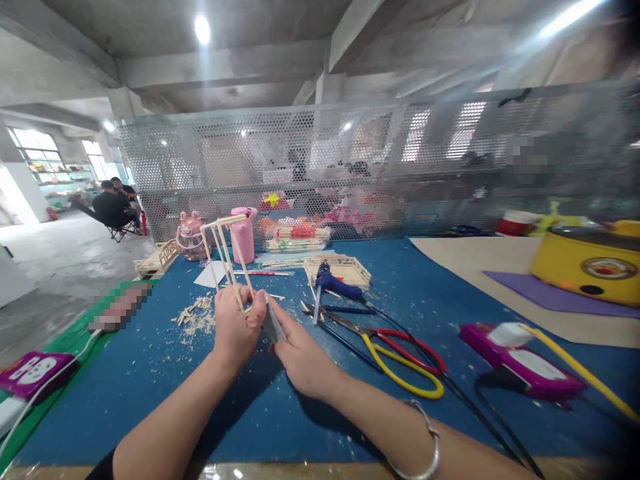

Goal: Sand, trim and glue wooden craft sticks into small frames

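My left hand (237, 327) is closed around the lower end of a small frame of thin wooden sticks (223, 248), which stands up above the fingers. In my right hand (307, 360) is a grey flat strip (273, 323), pinched close against the frame's lower end; its exact kind cannot be made out. Right of the hands lie a pair of scissors (370, 333) with red and yellow handles and a blue glue gun (336, 283) on a stand. Wood scraps (197, 317) are scattered left of my left hand.
Behind stand a pink tumbler (243, 237), a pink bottle (192, 240) and a stick tray (345, 270). At right are a purple power strip (520, 363) and a yellow electric pot (590, 263). Cables cross the blue mat (200, 427). Two people (113, 200) sit far left.
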Motion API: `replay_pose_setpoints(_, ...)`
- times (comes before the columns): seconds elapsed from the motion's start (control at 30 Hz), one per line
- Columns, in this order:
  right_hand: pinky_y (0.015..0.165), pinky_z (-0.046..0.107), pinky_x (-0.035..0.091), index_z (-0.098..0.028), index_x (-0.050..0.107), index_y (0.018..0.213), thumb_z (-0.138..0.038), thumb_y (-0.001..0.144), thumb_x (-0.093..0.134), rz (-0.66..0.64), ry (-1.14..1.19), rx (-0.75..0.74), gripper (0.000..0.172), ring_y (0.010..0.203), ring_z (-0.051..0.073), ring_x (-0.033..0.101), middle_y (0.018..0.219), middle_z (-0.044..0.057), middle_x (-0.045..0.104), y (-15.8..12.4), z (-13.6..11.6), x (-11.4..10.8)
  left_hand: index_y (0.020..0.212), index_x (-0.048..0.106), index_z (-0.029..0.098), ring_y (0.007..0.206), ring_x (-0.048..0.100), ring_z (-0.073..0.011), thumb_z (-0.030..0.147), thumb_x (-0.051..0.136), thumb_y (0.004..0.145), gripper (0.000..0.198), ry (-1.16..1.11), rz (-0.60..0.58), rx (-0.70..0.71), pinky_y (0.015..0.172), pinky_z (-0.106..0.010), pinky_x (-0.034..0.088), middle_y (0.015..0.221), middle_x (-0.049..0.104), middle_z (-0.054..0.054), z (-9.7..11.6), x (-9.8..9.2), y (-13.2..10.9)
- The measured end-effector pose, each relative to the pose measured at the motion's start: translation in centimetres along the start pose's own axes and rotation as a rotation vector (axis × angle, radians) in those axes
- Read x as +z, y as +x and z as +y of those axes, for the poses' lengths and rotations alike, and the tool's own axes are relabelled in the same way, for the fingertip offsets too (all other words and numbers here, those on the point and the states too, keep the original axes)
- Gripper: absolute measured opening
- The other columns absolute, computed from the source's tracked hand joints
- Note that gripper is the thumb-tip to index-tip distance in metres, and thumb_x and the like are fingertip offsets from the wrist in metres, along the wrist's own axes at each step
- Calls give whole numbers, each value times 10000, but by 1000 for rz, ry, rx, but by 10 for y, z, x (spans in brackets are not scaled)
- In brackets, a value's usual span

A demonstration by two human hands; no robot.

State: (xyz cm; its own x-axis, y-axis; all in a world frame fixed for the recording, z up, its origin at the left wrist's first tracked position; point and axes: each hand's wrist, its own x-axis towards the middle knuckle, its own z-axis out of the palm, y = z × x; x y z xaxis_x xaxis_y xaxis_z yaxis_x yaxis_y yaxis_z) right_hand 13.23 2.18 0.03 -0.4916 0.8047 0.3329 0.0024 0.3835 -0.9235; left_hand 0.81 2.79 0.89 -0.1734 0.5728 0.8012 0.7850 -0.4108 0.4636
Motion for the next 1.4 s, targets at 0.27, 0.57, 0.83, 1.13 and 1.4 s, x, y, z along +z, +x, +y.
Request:
replay_pose_setpoints(0.27,1135,373,140,-240,278,1395,38,645,336,6,-42,-46,802,1346,123,227,1448,-46,291,-3,1,3,574,445,205,625,508,-160,321,409,829,283,16,-6,-50,639,-282,376,579,517,1,-3,-1,4)
replay_pose_setpoints(0.57,729,315,538,-250,350,1368,-29,695,354,105,-8,134,708,987,176,592,1221,19,574,-2,-10,-1,572,433,196,500,423,-116,349,408,831,302,-156,-2,-293,527,-241,333,506,431,41,1,-8,9)
replay_pose_setpoints(0.83,1102,398,250,-244,360,1363,-16,676,367,139,-39,-10,724,1286,171,359,1381,-20,426,-1,-1,-2,586,469,191,571,491,-137,366,406,833,309,-172,-154,-168,562,-250,375,564,504,7,10,8,-8)
replay_pose_setpoints(1.13,1121,434,179,-164,189,1428,-6,707,351,98,-208,-14,755,1341,179,258,1404,74,391,-6,3,2,584,489,181,555,504,-132,375,404,832,326,-236,-190,-305,557,-243,380,560,533,7,10,4,-3)
replay_pose_setpoints(1.4,1109,426,226,-170,178,1431,-4,712,363,119,-252,-42,760,1309,189,329,1396,81,402,-9,2,4,556,447,186,494,445,-112,366,413,821,322,-311,-174,-378,497,-225,339,500,463,33,16,5,-5)
